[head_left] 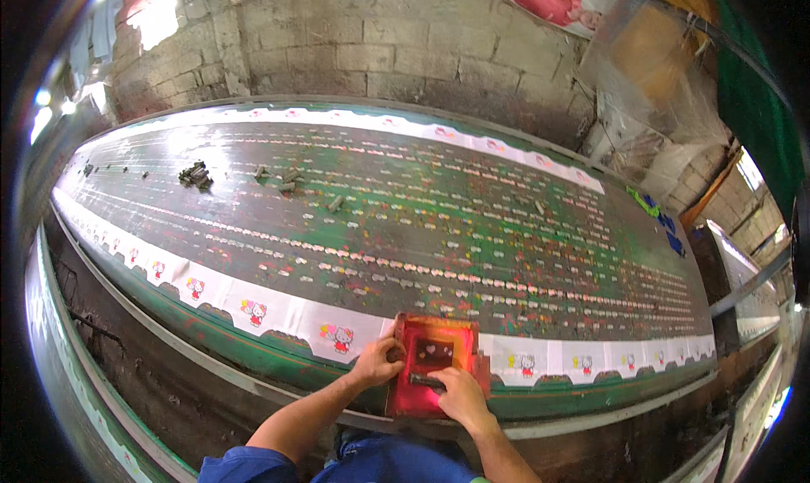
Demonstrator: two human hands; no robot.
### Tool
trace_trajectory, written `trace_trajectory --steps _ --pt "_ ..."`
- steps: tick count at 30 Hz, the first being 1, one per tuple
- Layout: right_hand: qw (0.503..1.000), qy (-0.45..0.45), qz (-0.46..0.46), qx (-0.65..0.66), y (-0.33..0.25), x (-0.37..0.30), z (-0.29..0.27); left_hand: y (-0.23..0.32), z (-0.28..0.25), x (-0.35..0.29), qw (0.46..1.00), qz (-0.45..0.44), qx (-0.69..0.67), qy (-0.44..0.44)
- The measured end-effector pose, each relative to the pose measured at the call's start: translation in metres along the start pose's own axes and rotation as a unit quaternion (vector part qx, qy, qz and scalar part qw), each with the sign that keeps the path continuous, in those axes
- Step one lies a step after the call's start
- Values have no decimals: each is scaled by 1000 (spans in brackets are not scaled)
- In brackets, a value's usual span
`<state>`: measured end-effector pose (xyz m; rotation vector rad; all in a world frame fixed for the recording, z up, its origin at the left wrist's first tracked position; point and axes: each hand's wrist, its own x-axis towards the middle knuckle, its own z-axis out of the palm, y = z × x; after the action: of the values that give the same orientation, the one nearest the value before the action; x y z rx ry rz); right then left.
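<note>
A small screen-printing frame (438, 325), stained red and orange, lies across the near edge of a long table. Its dark mesh window shows pale little shapes. My left hand (380, 361) is closed on the frame's left side. In my right hand (462, 396) is a dark squeegee (427, 381), held inside the frame below the window. Under the frame and out to both sides runs a white paper strip (287, 323) printed with cartoon cats in red. The part of the strip beneath the frame is hidden.
The long green-black table (253, 205) is speckled with paint. A second white printed strip (405, 126) follows its far edge. Dark weights (196, 176) sit in a heap, with loose ones nearby. A blue and green cloth (666, 221) lies at the right end. Behind stands a block wall (371, 44).
</note>
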<state>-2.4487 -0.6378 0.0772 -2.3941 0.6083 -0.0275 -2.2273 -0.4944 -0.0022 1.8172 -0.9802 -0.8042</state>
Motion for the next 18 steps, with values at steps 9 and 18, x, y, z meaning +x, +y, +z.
trace_trajectory --steps 9,18 --pt "1000 0 1 -1 16 3 10 1 1 -7 999 15 -7 36" --pt "999 36 -22 6 7 -13 11 -2 6 -10 997 51 -2 57"
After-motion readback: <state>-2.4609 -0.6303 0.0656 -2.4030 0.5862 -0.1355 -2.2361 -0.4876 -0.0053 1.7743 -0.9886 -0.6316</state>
